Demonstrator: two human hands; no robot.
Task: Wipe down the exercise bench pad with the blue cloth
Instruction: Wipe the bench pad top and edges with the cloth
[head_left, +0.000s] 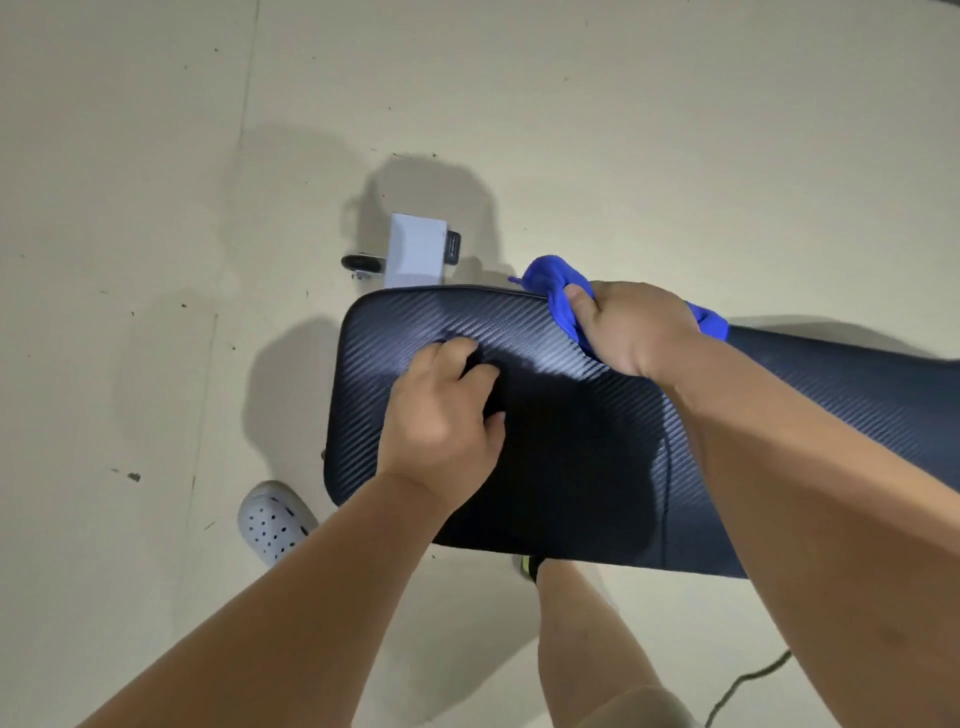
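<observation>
The exercise bench pad (582, 457) is black with a ribbed carbon-weave surface and runs from the centre off the right edge. My right hand (636, 330) grips the bunched blue cloth (550, 283) at the pad's far edge, near its rounded end. The cloth sticks out on both sides of the fist. My left hand (447, 415) rests flat on the pad's top, fingers spread and pressing into the cushion, holding nothing.
A white bench frame foot (418, 252) with a small black wheel (361, 263) pokes out beyond the pad's end. My white perforated clog (272, 522) stands on the pale floor at the left. A dark cable (748, 680) lies at the lower right.
</observation>
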